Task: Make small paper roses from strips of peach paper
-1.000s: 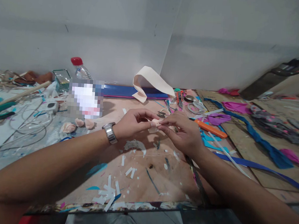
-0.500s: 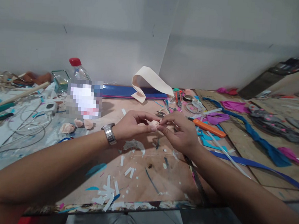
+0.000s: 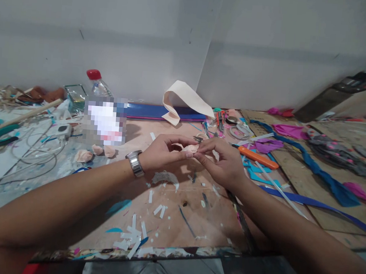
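Between my two hands, above the middle of the table, is a small peach-coloured paper rose [image 3: 191,149]. My left hand [image 3: 166,151], with a metal watch on its wrist, pinches the rose from the left between thumb and fingers. From the right, my right hand [image 3: 220,159] grips its edge with thumb and forefinger. A similar finished-looking rose [image 3: 84,156] lies to the left, beside two smaller peach pieces [image 3: 103,150]. Behind my hands a cream paper strip [image 3: 188,96] stands in a loose curl. Small scissors [image 3: 199,138] lie partly hidden just beyond my fingers.
At the back left stands a red-capped bottle [image 3: 94,75], partly blurred. To the right lie an orange utility knife [image 3: 258,157], a roll of tape [image 3: 232,120] and blue ribbon [image 3: 310,204]. White paper scraps [image 3: 134,233] litter the front. A white charger [image 3: 64,131] with cable sits left.
The rose has turned slightly, so more of its layered side shows between my fingers. Both hands stay in almost the same place, and the whole view has shifted a little.
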A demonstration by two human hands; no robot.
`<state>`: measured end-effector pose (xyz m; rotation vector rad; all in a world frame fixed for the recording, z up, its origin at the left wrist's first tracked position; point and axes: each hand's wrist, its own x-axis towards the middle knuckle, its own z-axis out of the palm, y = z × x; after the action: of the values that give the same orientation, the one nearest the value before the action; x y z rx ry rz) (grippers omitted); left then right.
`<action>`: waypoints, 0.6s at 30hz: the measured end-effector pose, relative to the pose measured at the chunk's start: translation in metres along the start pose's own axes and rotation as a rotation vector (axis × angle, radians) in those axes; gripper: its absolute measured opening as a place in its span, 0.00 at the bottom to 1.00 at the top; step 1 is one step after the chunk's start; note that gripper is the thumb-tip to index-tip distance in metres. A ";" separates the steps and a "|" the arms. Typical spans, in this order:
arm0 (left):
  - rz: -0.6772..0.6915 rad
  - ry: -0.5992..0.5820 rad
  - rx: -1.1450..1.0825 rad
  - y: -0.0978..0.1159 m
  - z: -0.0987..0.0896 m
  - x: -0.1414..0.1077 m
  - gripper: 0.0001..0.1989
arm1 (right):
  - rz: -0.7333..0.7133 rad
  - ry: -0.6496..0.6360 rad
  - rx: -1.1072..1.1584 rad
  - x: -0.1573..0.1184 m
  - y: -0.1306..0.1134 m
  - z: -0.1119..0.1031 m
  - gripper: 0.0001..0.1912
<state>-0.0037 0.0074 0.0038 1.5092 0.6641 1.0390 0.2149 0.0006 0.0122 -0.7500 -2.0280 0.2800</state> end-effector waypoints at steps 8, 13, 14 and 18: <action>-0.049 -0.005 -0.095 0.001 0.002 0.001 0.18 | 0.036 -0.044 -0.055 0.000 -0.002 -0.002 0.11; -0.137 -0.061 -0.139 0.003 0.002 0.000 0.18 | -0.089 -0.113 -0.026 -0.001 0.002 0.000 0.12; -0.151 -0.063 -0.134 0.004 0.002 0.000 0.18 | -0.100 -0.120 -0.025 -0.001 0.003 0.000 0.11; -0.155 -0.049 -0.156 0.004 0.004 0.001 0.22 | -0.061 -0.087 -0.036 0.000 0.004 0.000 0.11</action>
<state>-0.0004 0.0058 0.0077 1.3229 0.6402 0.9120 0.2162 0.0036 0.0101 -0.7082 -2.1387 0.2449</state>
